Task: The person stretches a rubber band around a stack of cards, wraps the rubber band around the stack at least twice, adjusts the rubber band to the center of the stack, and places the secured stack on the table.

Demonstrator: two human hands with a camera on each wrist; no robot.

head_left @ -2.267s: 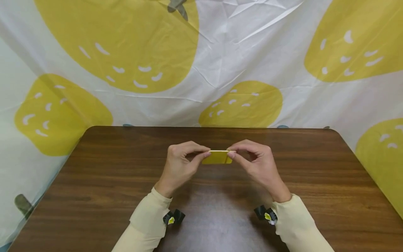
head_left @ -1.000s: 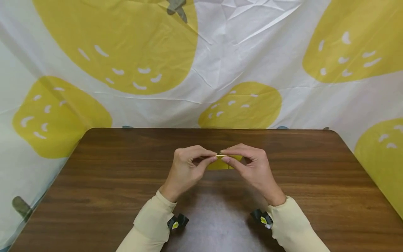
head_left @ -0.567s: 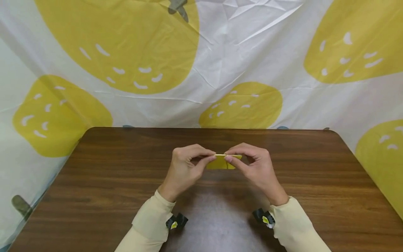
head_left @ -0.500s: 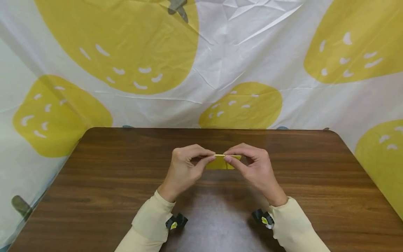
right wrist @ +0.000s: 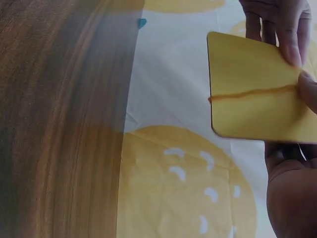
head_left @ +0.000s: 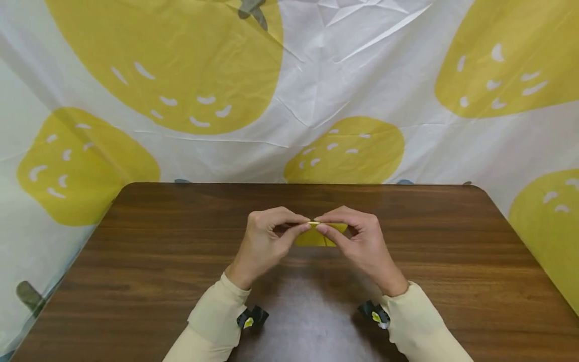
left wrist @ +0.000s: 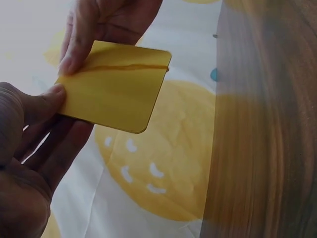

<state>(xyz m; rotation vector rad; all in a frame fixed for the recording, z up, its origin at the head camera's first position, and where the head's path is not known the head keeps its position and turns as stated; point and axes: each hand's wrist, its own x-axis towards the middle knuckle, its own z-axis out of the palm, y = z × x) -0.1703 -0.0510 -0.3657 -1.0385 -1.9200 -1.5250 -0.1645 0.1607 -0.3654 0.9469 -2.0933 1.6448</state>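
Observation:
A thin yellow square card point(head_left: 309, 237) with rounded corners is held up above the table, standing on edge in the head view. An orange-brown rubber band point(left wrist: 126, 67) runs across its face and bulges slightly at the far edge. My left hand point(head_left: 262, 241) pinches the near edge of the card between thumb and fingers. Close beside it, my right hand point(head_left: 366, 246) pinches the same edge, its thumb point(right wrist: 308, 90) lying at the end of the band. Part of the card's right side is behind the right hand.
Beneath the hands lies a dark brown wooden table point(head_left: 158, 261). A white cloth point(head_left: 312, 90) with yellow fruit prints hangs along its back and sides. Each sleeve carries a small black wrist camera point(head_left: 252, 318).
Compared with 2.3 s ago, my hands are closer together on the card. Within the last half second the right hand has shifted a little left along the edge; the left hand is nearly still.

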